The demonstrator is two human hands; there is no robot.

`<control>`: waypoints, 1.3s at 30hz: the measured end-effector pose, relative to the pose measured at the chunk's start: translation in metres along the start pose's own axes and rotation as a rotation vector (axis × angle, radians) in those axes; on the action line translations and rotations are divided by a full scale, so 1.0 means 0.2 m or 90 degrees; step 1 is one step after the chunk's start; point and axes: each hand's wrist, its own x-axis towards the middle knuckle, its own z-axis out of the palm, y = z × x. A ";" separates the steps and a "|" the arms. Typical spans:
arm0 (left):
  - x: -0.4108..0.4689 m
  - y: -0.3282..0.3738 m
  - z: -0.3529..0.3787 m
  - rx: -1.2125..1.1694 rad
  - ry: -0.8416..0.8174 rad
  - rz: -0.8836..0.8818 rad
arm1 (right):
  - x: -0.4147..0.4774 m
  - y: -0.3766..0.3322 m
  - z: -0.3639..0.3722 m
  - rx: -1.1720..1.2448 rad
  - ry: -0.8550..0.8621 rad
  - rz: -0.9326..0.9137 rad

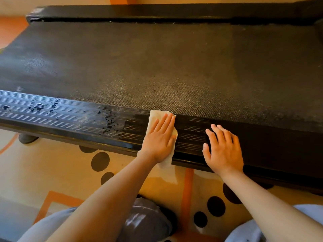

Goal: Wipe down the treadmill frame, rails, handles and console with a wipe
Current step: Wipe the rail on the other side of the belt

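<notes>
A black ribbed side rail point(73, 117) of the treadmill runs across the view in front of me, with wet droplets and streaks on its left part. My left hand point(160, 138) lies flat, fingers straight, pressing a white wipe point(155, 116) onto the rail near its middle. The wipe hangs over the rail's near edge below my wrist. My right hand point(222, 149) rests flat on the rail a little to the right, fingers spread, holding nothing. Behind the rail lies the dark dusty running belt point(166, 67), and the far rail point(157, 13) is at the top.
The floor point(52, 172) below the rail is tan with orange lines and black dots. A grey treadmill foot point(27, 138) shows under the rail at the left. My knees in grey-blue trousers and a dark shoe point(146, 220) are at the bottom.
</notes>
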 end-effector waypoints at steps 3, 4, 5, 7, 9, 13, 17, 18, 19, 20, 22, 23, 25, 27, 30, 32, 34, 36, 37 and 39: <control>0.15 0.10 0.01 0.010 -0.011 0.016 | -0.01 0.00 0.01 0.001 0.004 0.004; 0.19 0.13 0.00 0.006 -0.014 0.027 | -0.01 0.00 0.02 0.004 0.007 0.006; 0.23 0.14 0.00 0.002 -0.019 0.041 | 0.00 0.01 0.02 0.009 0.009 0.007; 0.25 0.11 -0.01 -0.006 -0.021 0.079 | 0.00 0.01 0.02 0.020 0.015 0.004; 0.23 -0.01 -0.02 -0.011 -0.010 0.098 | 0.00 0.01 0.02 0.026 0.022 0.003; 0.09 -0.39 -0.08 -0.006 0.024 -0.001 | 0.00 0.01 0.03 0.032 0.032 0.002; 0.04 -0.47 -0.11 0.016 0.017 -0.084 | 0.00 0.01 0.04 0.021 0.042 0.006; 0.05 -0.43 -0.10 0.021 0.020 -0.107 | 0.00 0.01 0.04 0.021 0.046 0.004; 0.05 -0.38 -0.09 0.020 0.019 -0.125 | -0.01 0.01 0.04 0.020 0.052 0.002; 0.05 -0.31 -0.07 0.012 0.014 -0.131 | 0.00 0.01 0.04 0.017 0.057 0.001; 0.03 -0.12 -0.02 -0.003 0.010 -0.100 | 0.00 0.00 0.03 0.013 0.060 0.003; 0.02 -0.01 0.01 0.001 0.014 -0.070 | 0.00 0.00 0.03 0.011 0.060 0.003; 0.01 0.18 0.06 0.005 0.029 -0.014 | -0.01 0.00 0.03 0.004 0.060 0.003; 0.01 0.25 0.07 0.008 0.042 0.023 | -0.01 0.00 0.03 0.002 0.059 0.006; 0.00 0.17 0.05 0.043 0.026 0.086 | -0.01 0.00 0.04 0.005 0.059 0.006; -0.01 0.08 0.03 0.044 0.021 0.098 | -0.01 0.01 0.05 0.004 0.060 0.003; -0.04 -0.01 0.04 0.050 0.043 0.095 | 0.00 -0.01 0.06 0.027 0.074 0.017; -0.08 -0.13 0.04 0.060 0.056 0.103 | 0.05 -0.07 0.06 0.074 0.106 0.060; -0.10 -0.18 0.05 0.060 0.057 0.108 | 0.08 -0.13 0.06 0.092 0.121 0.079; -0.13 -0.25 0.04 0.065 0.065 0.128 | 0.14 -0.26 0.08 0.114 0.151 0.071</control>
